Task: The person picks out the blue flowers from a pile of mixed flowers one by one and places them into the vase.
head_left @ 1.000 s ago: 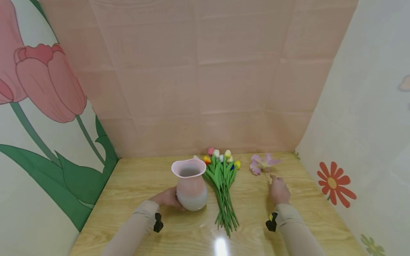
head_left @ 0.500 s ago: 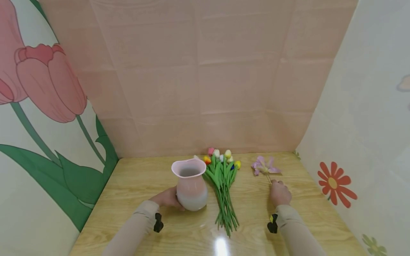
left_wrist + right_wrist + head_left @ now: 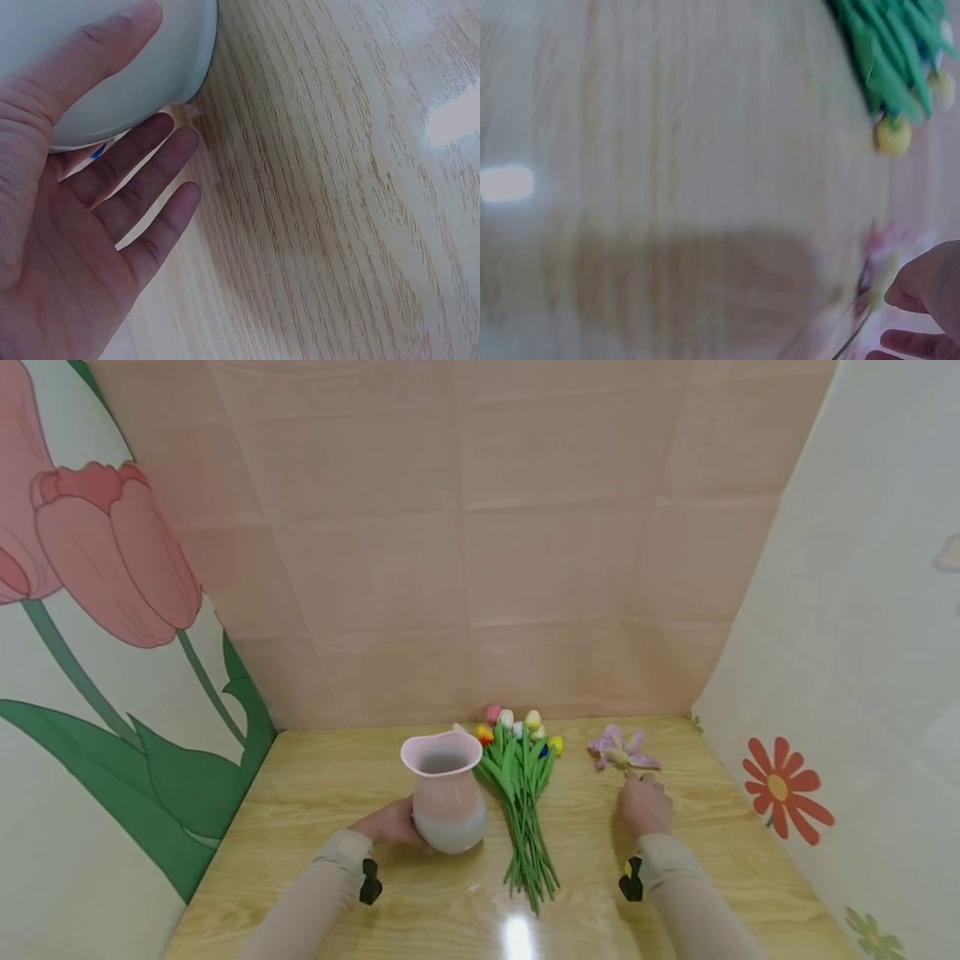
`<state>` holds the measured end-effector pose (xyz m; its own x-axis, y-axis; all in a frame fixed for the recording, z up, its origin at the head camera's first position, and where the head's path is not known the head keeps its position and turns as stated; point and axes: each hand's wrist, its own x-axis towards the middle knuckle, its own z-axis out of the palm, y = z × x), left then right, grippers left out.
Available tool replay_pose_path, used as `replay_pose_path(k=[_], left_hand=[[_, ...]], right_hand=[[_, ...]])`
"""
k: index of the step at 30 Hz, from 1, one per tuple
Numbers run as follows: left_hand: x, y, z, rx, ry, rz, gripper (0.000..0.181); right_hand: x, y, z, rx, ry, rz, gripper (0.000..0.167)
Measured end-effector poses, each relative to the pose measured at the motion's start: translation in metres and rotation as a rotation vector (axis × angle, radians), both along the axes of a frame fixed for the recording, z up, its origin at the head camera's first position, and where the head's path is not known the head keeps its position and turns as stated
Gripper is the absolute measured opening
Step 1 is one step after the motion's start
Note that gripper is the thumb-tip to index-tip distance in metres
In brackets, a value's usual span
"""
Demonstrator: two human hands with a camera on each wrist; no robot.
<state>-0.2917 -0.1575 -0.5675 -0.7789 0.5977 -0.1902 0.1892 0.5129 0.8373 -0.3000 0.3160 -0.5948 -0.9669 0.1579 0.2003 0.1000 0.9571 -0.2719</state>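
- Step, likely: handling the purple flower [image 3: 618,750] while steadying the vase [image 3: 450,814].
- Vase upright on surface [image 3: 592,877], beside tulips [image 3: 521,777]; flower lies well apart.
- Next move probably needs a sure stem pinch.
- Left hand [image 3: 397,825] cups vase, thumb along wall.
- Right hand [image 3: 645,806] reaches forward, knuckles up; cannot tell whether grip pinches stem.

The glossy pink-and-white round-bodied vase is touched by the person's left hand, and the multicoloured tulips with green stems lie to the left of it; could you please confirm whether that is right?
Not quite: the head view shows the multicoloured tulips lying to the right of the vase, not the left. The left hand does touch it.
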Motion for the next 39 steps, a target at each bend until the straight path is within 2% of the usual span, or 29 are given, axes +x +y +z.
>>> replay_pose_path(k=[5,8,16,21,26,32,39], left_hand=[[0.0,0.0,0.001,-0.011,0.013,-0.001,0.093],[0.001,-0.001,0.002,-0.025,0.014,-0.003,0.092],[0.001,0.0,0.004,-0.019,-0.001,0.012,0.092],[0.001,0.001,0.005,-0.011,-0.003,0.016,0.092],[0.001,0.001,0.004,-0.004,-0.002,0.005,0.091],[0.0,0.001,0.001,-0.006,0.005,0.009,0.09],[0.0,0.002,-0.002,-0.008,0.021,0.015,0.089]], right_hand=[[-0.004,-0.033,0.019,0.046,0.131,0.086,0.033],[-0.005,-0.058,0.03,0.091,0.173,0.146,0.038],[-0.001,-0.132,0.042,0.102,0.202,0.259,0.044],[0.008,-0.159,0.039,0.133,0.22,0.327,0.043],[0.017,-0.171,0.031,0.149,0.199,0.364,0.037],[0.025,-0.175,0.021,0.135,0.213,0.37,0.024],[0.025,-0.179,0.013,0.116,0.173,0.345,0.026]])
